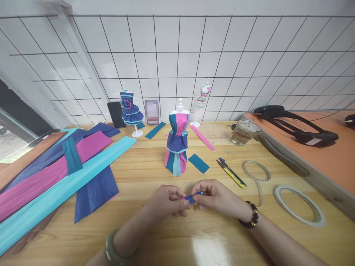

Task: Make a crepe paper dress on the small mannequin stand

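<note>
While the curled left hand [165, 201] pinches a small blue strip [190, 199], the curled right hand [212, 194] pinches its right part.

Adornment of the person: a smooth, broad bangle [111, 248], muted grey-green, rings the bare left forearm [138, 228]; beyond the bangle, the left hand [167, 201] is bare; to the right of the bangle, a bracelet [255, 215] of round, dark, glossy beads, interspersed with gold-coloured ones, rings the right forearm [277, 236], the right hand [215, 195] likewise being bare
</note>
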`<state>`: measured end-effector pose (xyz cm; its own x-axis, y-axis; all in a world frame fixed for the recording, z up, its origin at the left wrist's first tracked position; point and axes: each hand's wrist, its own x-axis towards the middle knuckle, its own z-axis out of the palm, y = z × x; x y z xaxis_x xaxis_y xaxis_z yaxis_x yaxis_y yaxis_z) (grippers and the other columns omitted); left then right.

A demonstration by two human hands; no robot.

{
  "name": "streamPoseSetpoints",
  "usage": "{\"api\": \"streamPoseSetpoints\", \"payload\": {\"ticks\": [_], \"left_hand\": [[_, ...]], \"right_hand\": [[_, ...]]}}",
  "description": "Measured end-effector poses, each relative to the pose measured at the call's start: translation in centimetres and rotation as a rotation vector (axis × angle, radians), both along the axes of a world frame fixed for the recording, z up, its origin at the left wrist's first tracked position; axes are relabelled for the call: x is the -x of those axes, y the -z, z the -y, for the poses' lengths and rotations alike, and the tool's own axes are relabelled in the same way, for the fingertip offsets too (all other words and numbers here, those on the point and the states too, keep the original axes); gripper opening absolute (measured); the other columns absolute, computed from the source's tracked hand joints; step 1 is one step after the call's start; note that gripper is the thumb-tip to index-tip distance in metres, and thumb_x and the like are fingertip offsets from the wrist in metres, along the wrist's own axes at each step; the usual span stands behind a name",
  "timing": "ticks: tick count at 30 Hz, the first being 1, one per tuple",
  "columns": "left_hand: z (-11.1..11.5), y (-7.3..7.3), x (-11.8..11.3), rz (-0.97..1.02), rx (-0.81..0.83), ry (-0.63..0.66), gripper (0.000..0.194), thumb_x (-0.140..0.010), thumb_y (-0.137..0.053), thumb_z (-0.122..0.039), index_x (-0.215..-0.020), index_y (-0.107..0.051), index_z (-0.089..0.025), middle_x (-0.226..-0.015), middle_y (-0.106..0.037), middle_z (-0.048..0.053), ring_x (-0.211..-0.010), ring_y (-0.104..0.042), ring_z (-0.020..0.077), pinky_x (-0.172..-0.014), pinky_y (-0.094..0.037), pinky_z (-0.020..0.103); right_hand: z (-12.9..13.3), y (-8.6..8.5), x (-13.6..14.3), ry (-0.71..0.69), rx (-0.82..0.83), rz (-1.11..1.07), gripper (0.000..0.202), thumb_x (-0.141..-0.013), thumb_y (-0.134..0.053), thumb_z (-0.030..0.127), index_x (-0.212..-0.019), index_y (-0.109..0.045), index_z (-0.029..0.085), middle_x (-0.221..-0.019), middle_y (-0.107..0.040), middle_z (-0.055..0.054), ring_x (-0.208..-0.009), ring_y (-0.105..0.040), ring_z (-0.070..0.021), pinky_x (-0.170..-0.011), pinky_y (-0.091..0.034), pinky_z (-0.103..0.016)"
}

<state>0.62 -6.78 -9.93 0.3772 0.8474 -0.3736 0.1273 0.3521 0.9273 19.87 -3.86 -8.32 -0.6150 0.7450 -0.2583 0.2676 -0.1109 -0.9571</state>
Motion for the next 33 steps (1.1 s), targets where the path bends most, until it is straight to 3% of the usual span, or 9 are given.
{"api": "streamPoseSetpoints", "payload": {"ticks": [10,21,33], "left_hand": [[-0.5,0.2,0.7,0.039,0.012,-0.045,0.033,-0.066,-0.069,-0.042,-0.080,-0.061,-0.013,-0.078,-0.073,0.009,-0.055,-0.064,0.0137,-0.049,-0.043,0.022],[-0.7,0.3,1.0,-0.021,-0.002,-0.053,0.029,-0.066,-0.068,-0.041,-0.077,-0.063,-0.015,-0.077,-0.073,0.006,-0.053,-0.062,0.0120,-0.047,-0.040,0.021],[-0.9,-0.1,1.3,-0.027,0.049,-0.048,0.029,-0.065,-0.069,-0.040,-0.078,-0.062,-0.015,-0.075,-0.072,0.005,-0.050,-0.061,0.0105,-0.046,-0.039,0.020]], "right_hand": [[-0.4,-0.1,-0.2,0.046,0.020,-0.096,0.030,-0.075,-0.065,0.041,-0.084,-0.063,0.012,-0.069,-0.068,-0.004,-0.061,-0.062,-0.0120,-0.063,-0.048,-0.026],[-0.6,-0.1,-0.8,0.094,0.208,-0.190,0.039,-0.075,-0.065,0.041,-0.100,-0.063,0.011,-0.074,-0.070,-0.008,-0.069,-0.067,-0.0166,-0.067,-0.052,-0.030],[-0.6,0.5,-0.5,0.068,0.131,-0.112,0.033,-0.070,-0.069,0.042,-0.082,-0.067,0.012,-0.067,-0.068,-0.004,-0.055,-0.061,-0.0096,-0.056,-0.051,-0.022]]}}
